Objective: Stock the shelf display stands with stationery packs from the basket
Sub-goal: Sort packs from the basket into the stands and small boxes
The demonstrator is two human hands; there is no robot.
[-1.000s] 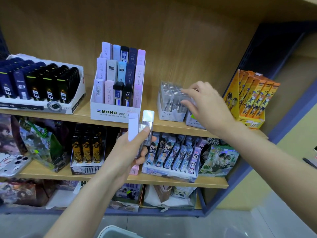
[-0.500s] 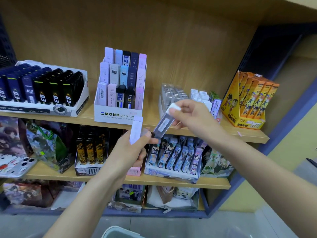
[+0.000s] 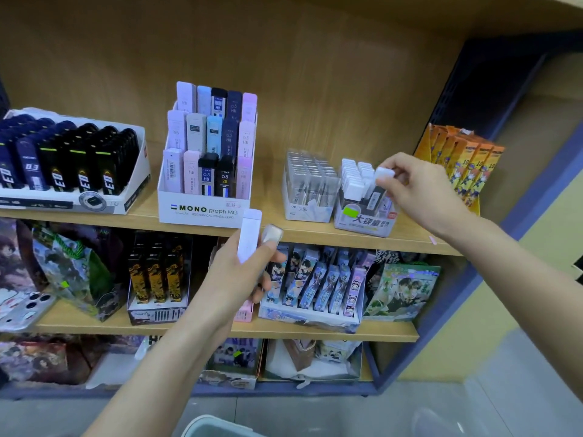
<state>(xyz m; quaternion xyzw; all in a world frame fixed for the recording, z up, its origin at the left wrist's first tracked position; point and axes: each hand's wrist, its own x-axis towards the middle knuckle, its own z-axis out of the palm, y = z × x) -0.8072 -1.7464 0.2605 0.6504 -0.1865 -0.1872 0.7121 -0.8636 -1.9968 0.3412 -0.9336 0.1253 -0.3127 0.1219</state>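
Change: half a second ago the right hand [image 3: 419,190] was pulling a white-capped pack [image 3: 384,172] out of the left hand's bundle; now the pack is at the right display box [image 3: 362,220], its lower end among the matching packs.
Meaning: this pack looks almost stocked and likely only needs pushing down.
Right fingers: pinching the pack's cap.
Left hand [image 3: 233,272]: fingers wrapped round a lilac pack [image 3: 249,234] and a clear pack [image 3: 272,236], held upright in front of the shelf edge.
Shelf [image 3: 410,238]: wooden board carrying several display boxes, with more shelves below.
Room: basket [image 3: 217,427] rim at the bottom edge, grey floor [image 3: 504,405].
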